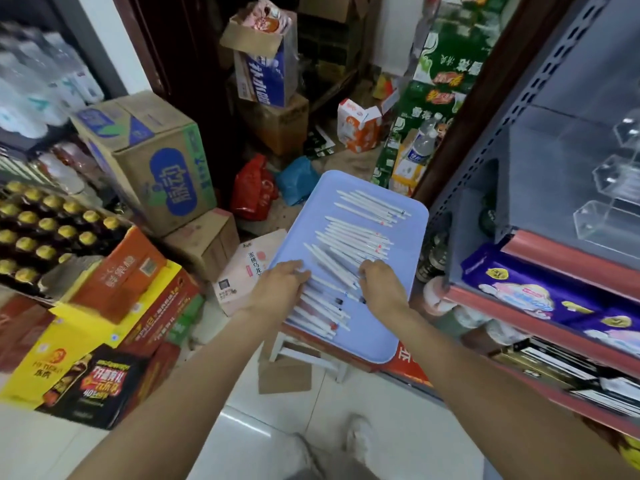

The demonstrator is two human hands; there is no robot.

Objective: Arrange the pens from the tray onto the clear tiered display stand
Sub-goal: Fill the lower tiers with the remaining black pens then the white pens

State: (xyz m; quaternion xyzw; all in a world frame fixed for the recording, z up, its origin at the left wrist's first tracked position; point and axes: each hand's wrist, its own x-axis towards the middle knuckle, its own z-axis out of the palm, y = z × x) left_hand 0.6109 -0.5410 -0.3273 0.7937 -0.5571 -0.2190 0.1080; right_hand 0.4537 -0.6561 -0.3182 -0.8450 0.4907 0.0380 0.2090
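Both hands (282, 284) touch pens (346, 244) on tray (408, 306).

— What is the person wearing on the arms?
— Nothing: both forearms are bare right up to the frame edge, with no sleeves, and the left hand (281, 285) and right hand (382, 287) are bare too.
— And lower down?
— Grey trousers (329, 469) and a pale shoe (358, 441), blurred.

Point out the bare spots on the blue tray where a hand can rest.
Bare: the tray's near right corner, beside the right hand, and its far left corner. Crowded: the pens down the middle, where both the right and left hand reach.
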